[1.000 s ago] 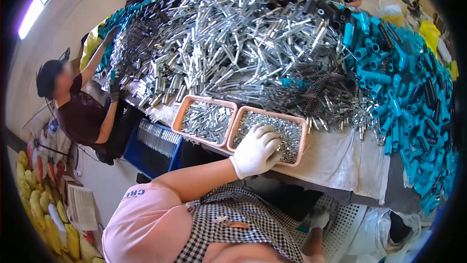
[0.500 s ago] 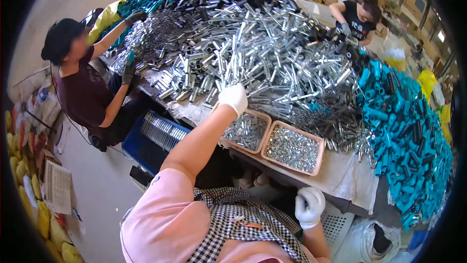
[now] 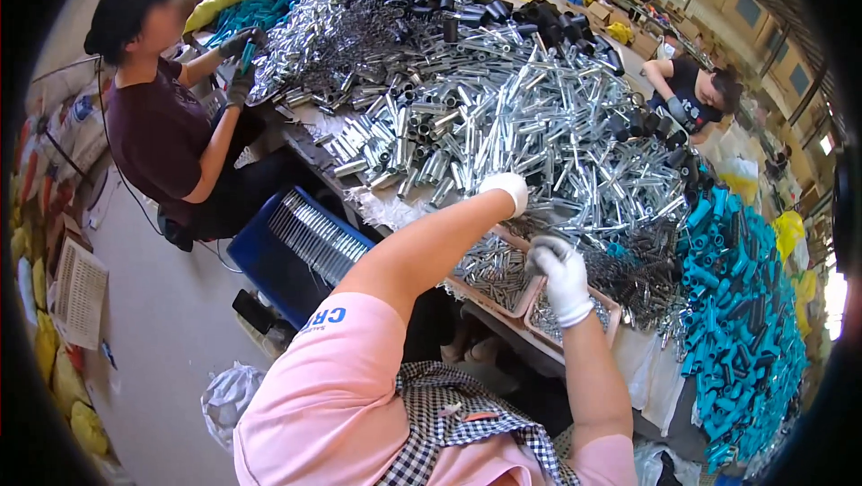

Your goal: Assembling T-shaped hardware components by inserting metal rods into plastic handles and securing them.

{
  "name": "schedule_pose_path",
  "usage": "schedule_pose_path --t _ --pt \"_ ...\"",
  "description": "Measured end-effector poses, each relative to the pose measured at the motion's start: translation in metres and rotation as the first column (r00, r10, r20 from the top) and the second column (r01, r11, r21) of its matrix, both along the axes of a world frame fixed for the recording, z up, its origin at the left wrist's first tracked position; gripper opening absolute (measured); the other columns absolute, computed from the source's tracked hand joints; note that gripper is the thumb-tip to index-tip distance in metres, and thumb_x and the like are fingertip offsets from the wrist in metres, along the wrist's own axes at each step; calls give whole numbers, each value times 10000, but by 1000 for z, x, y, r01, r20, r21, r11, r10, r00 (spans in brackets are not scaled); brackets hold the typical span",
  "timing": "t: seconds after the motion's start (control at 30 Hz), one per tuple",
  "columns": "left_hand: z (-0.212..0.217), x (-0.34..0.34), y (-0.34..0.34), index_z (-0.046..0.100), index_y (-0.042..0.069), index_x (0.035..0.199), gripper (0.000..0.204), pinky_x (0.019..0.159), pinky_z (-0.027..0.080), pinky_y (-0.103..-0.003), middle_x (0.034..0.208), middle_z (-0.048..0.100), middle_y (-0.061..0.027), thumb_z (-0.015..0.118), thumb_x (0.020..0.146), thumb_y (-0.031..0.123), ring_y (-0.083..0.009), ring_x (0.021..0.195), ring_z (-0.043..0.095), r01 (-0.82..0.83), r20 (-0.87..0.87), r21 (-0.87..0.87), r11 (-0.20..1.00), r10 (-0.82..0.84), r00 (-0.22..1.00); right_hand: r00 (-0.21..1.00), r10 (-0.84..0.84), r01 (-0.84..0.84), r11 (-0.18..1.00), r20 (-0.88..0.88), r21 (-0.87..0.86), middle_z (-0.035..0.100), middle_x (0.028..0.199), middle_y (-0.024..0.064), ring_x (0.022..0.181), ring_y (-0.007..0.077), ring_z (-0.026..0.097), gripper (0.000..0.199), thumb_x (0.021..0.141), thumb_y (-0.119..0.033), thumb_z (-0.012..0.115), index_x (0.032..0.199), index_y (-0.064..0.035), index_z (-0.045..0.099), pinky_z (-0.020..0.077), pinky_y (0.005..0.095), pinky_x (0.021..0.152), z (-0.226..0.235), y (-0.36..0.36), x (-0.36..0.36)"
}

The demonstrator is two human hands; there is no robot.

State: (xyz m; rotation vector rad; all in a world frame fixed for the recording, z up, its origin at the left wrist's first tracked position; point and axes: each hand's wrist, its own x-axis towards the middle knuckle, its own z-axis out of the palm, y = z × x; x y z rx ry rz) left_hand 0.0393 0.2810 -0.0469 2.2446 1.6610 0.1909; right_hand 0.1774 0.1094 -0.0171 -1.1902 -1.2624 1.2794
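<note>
My left hand (image 3: 506, 191), in a white glove, reaches to the near edge of the heap of silvery metal tubes and rods (image 3: 575, 158). Its fingers are hidden from view. My right hand (image 3: 562, 281), gloved too, is raised over the two pink trays with its fingers curled together; whatever they may hold is too small to make out. Short metal pins fill the left pink tray (image 3: 523, 309). Small shiny parts lie in the right pink tray (image 3: 616, 319), partly covered by my right hand and forearm. Dark coil springs (image 3: 639, 281) are heaped just beyond.
Teal plastic handles (image 3: 741, 306) form a big pile at the right. A blue bin (image 3: 256, 252) with rows of metal rods stands left of my arm. One co-worker (image 3: 162, 127) sits at the left holding a teal piece; another (image 3: 691, 95) works at the far right.
My right hand has risen from near my apron to above the trays. My left hand has shifted right along the heap's near edge. The left co-worker's hands have come together.
</note>
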Motion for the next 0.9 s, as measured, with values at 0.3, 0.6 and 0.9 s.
schedule_pose_path --t 0.3,0.6,0.9 --pt "37 -20 -1 754 34 963 415 821 557 -410 1011 712 -216 645 770 385 -348 948 703 -149 272 -182 972 195 942 994 -101 97 992 -45 -87 656 1017 80 824 142 641 331 941 -115 597 1241 22 566 540 281 743 -21 44 -24" --pt "140 -26 -77 725 15 887 371 640 531 -395 736 692 -156 617 876 370 -250 701 696 271 441 -228 935 -149 885 806 -214 26 945 -551 -327 629 960 57 807 176 604 276 1007 -330 495 1084 -94 615 516 361 728 -20 39 -14" --pt "-10 -116 43 595 0 1163 479 914 532 -437 1111 684 -238 764 787 245 -375 1049 668 -273 -172 171 947 301 938 814 -211 292 954 -542 68 567 912 30 790 130 553 402 1029 -309 493 1311 -26 454 479 295 711 14 -61 -15"
